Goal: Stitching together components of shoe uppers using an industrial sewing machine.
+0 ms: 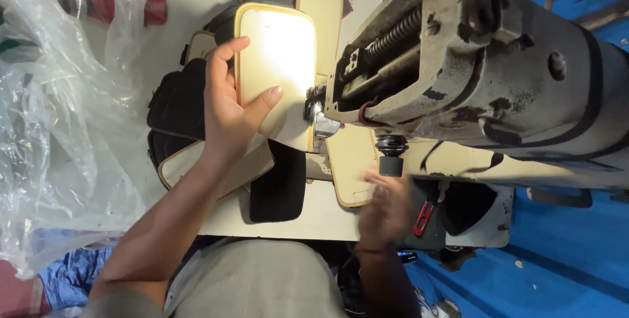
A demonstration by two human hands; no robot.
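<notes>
At frame centre the left hand (229,105) grips a yellow-edged cream panel (278,62) between thumb and fingers, while the blurred right hand (385,208), seemingly open, rests on another panel (350,160).

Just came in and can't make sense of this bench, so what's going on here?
A person sits at an old industrial sewing machine. Their left hand holds a cream panel with yellow edging up against the machine's needle area. The right hand, blurred, is low beside another cream panel on the table. More cream and black pieces are piled behind, with clear plastic sheeting at the left.
</notes>
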